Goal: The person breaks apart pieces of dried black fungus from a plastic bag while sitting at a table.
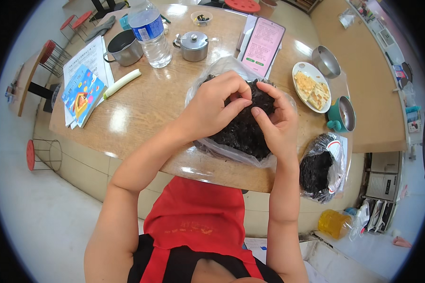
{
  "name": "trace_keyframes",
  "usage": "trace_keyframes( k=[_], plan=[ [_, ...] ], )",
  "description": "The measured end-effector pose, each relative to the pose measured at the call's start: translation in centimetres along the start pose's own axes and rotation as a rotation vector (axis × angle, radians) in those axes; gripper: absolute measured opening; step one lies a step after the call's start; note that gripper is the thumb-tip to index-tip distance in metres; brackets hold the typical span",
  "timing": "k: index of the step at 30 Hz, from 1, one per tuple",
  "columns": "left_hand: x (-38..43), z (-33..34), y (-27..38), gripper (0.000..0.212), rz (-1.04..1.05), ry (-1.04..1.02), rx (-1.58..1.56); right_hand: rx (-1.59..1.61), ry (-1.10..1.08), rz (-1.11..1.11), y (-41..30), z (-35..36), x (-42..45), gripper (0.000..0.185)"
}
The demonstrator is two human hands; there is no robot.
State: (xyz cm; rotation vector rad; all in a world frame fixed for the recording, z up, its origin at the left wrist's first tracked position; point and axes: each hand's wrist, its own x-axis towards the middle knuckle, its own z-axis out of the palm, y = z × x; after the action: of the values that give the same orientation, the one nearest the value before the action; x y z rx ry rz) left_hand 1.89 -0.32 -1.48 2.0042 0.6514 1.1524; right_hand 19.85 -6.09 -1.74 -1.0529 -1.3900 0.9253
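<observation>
Before me on the table lies a mass of dark dried seaweed in an opened clear plastic bag. My left hand is over its far middle, thumb and index fingertips pinched together at the seaweed. My right hand curls around the right side, with dark seaweed between its thumb and fingers. The tips of both thumbs nearly meet. Whatever small piece lies between the left fingertips is mostly hidden. A second plastic bag of dark seaweed rests at the table's right edge, near my right forearm.
Behind the seaweed a lit smartphone leans upright. To the right are a plate of flatbread, a steel bowl and a green cup. Leftward stand a water bottle, a steel mug, a lidded pot, a scallion stalk and a booklet.
</observation>
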Motion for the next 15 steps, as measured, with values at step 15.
trace_keyframes(
  k=[15],
  plan=[
    [-0.2,-0.6,0.2,0.007,-0.307,0.005,-0.335,-0.015,0.062,-0.018,0.0,0.1,0.0,0.04]
  ],
)
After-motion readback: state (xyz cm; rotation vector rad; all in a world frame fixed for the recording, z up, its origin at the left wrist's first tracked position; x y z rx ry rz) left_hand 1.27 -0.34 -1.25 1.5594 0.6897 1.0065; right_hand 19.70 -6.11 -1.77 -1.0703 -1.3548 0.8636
